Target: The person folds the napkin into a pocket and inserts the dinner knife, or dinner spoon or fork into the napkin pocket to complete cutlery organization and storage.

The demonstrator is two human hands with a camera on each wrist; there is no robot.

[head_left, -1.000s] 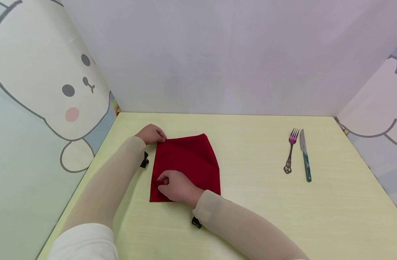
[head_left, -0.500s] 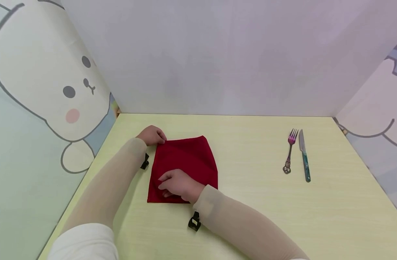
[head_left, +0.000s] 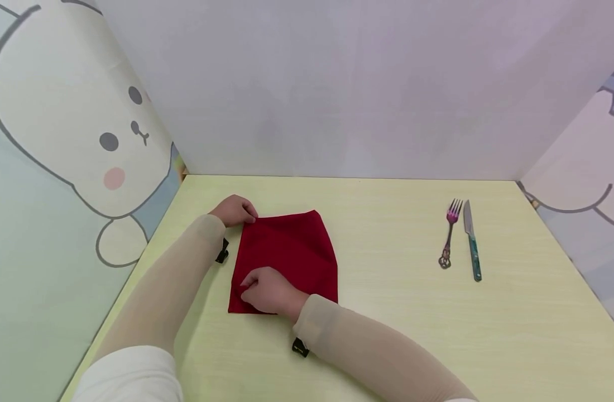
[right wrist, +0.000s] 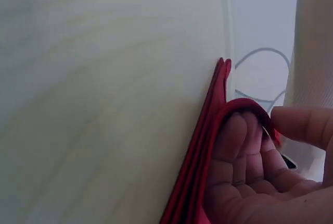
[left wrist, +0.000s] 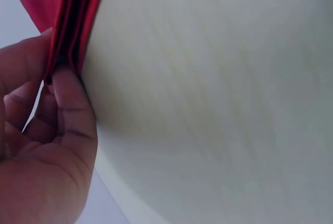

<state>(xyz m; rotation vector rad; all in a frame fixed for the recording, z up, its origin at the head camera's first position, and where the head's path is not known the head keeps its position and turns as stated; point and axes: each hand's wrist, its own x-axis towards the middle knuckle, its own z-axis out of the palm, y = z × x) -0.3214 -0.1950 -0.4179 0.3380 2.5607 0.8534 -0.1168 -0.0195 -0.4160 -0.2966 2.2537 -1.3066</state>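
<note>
A red cloth napkin (head_left: 292, 245), folded in several layers, lies on the left part of the table. At its far left corner, my left hand (head_left: 234, 210) pinches the cloth; the left wrist view has the layered edge (left wrist: 73, 31) between thumb and fingers. My right hand (head_left: 273, 291) is over the near left part. There it pinches the top layer, which bends up over the fingertips in the right wrist view, while the lower layers (right wrist: 195, 182) stay stacked beneath. My right hand and sleeve hide part of the near edge.
To the right lie a fork (head_left: 450, 229) with a pinkish head and a knife (head_left: 471, 240) with a green handle, side by side. A pale wall (head_left: 347, 100) rises behind the light wooden table (head_left: 397, 324), and patterned panels stand at both sides.
My right hand's fingers spread a little over the napkin, then closed on its top layer, slightly nearer the near left corner. My left hand keeps its hold on the far left corner.
</note>
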